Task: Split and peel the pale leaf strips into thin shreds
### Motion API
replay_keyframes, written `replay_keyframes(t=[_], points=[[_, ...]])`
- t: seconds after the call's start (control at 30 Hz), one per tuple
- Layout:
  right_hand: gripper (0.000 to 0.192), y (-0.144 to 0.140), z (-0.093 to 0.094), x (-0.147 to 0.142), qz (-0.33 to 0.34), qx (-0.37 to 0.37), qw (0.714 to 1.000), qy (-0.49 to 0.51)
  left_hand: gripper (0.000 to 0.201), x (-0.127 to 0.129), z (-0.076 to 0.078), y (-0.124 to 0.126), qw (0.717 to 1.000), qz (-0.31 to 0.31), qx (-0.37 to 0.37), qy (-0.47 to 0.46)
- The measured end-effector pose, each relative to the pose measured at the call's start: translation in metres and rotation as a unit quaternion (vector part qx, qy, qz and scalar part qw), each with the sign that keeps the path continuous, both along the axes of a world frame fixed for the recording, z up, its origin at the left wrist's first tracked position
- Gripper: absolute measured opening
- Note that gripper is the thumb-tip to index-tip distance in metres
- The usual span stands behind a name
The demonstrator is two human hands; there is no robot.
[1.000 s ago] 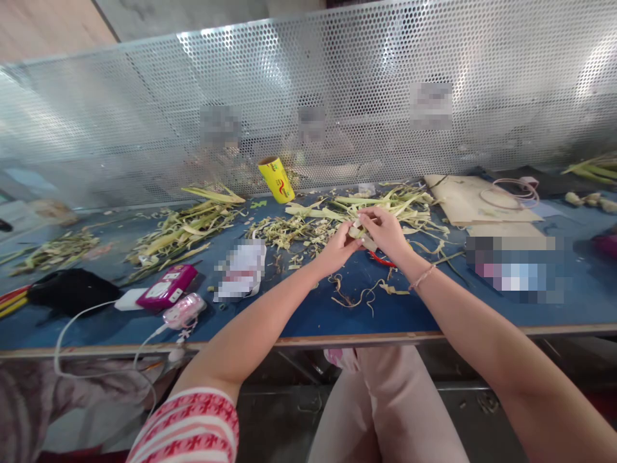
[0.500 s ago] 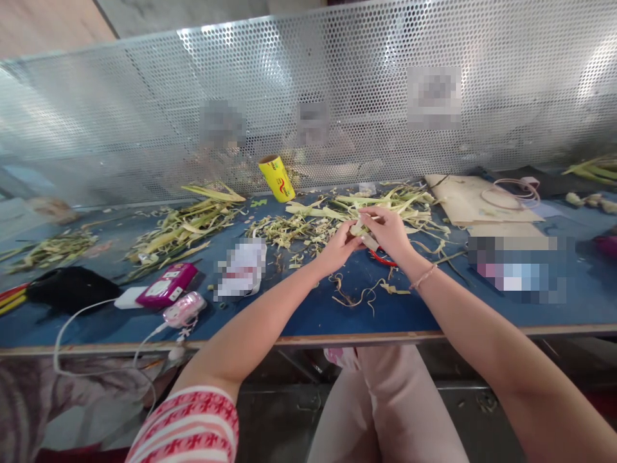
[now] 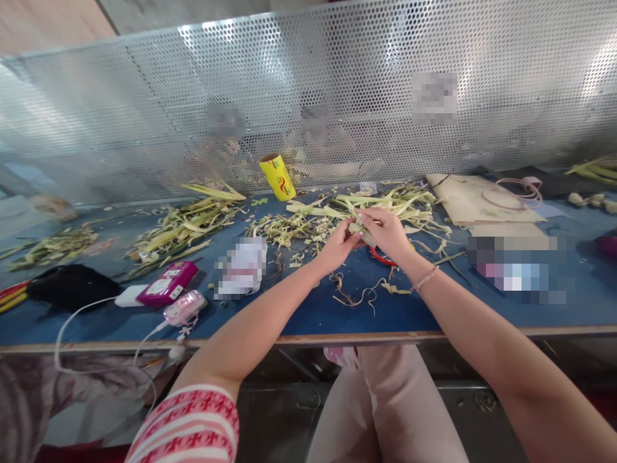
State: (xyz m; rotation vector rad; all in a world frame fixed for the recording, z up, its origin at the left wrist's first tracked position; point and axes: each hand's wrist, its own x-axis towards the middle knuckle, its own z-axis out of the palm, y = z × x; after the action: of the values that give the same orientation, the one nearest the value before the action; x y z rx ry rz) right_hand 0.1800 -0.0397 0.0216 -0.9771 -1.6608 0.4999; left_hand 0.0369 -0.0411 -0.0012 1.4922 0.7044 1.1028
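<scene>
Both hands meet above the blue table (image 3: pixel 299 308), working on a small pale green, leaf-like piece (image 3: pixel 355 227). My left hand (image 3: pixel 338 245) pinches it from the left. From the other side my right hand (image 3: pixel 388 233) grips it, fingers bent over its top. Much of the piece is hidden by the fingers. Just behind the hands lies a loose heap of pale green leaf strips (image 3: pixel 405 199). A red curved handle (image 3: pixel 383 259) shows under my right hand; the rest of that tool is covered. Thin dry root-like strands (image 3: pixel 359 299) lie nearer the table edge.
A yellow tube (image 3: pixel 277 177) stands tilted near the perforated metal screen (image 3: pixel 366 77). Left are more leaf strips (image 3: pixel 187 222), a magenta box (image 3: pixel 168 283), a pink cabled device (image 3: pixel 184 308) and a black bag (image 3: pixel 72 289). Tan sheets (image 3: pixel 463 200) lie right. People show faintly behind the screen.
The fingers have shifted slightly around the pale green piece, which has turned a little between them. Both arms stay in nearly the same place.
</scene>
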Motion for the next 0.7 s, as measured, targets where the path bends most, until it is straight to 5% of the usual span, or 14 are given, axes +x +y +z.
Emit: replay_keyframes(t=[0.23, 0.7], points=[[0.045, 0.001, 0.0, 0.0, 0.039, 0.004, 0.999, 0.006, 0.036, -0.001, -0.002, 0.002, 1.0, -0.006, 0.013, -0.006], [0.019, 0.015, -0.011, 0.004, 0.011, -0.022, 0.998, 0.05, 0.044, -0.001, -0.005, 0.004, 0.999, -0.004, 0.047, 0.026]])
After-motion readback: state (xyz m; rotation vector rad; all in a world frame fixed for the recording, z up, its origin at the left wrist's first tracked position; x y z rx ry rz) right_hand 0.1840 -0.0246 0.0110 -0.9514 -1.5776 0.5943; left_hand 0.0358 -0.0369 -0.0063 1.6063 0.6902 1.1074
